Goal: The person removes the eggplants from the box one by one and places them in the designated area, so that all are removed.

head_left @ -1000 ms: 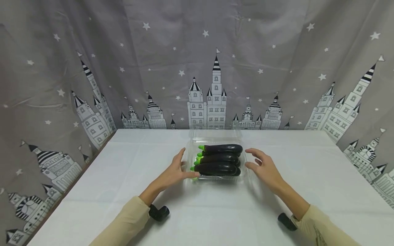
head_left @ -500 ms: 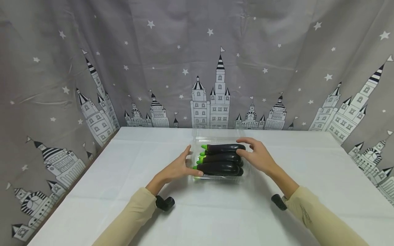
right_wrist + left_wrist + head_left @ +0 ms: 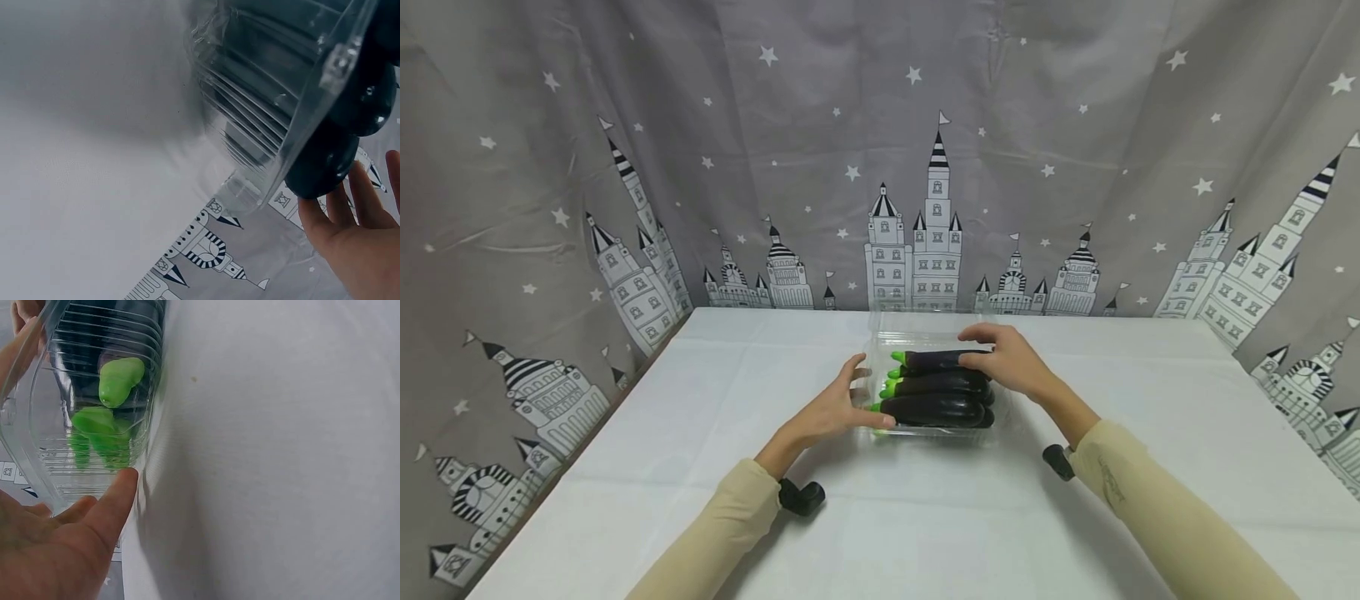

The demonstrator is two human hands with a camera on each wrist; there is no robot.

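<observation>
Several dark eggplants with bright green stems lie side by side in a clear plastic clamshell box (image 3: 934, 432), its lid (image 3: 932, 323) raised at the back. My right hand (image 3: 1011, 362) holds the right end of the rearmost eggplant (image 3: 928, 361), thumb in front and fingers behind; in the right wrist view the fingers (image 3: 309, 215) touch its rounded end. At the box's left side my left hand (image 3: 823, 417) rests with fingers spread and thumb along the front left corner. In the left wrist view green stems (image 3: 122, 381) show through the ribbed wall.
The box stands near the back edge of a white-covered table (image 3: 925, 517). Behind the table hangs a grey curtain (image 3: 820, 125) printed with castles and stars. A black wrist camera (image 3: 802, 497) sits under each sleeve cuff.
My right hand has moved left from beside the box and over the end of the rearmost eggplant. The left hand stays at the box's left side. The view shifts slightly.
</observation>
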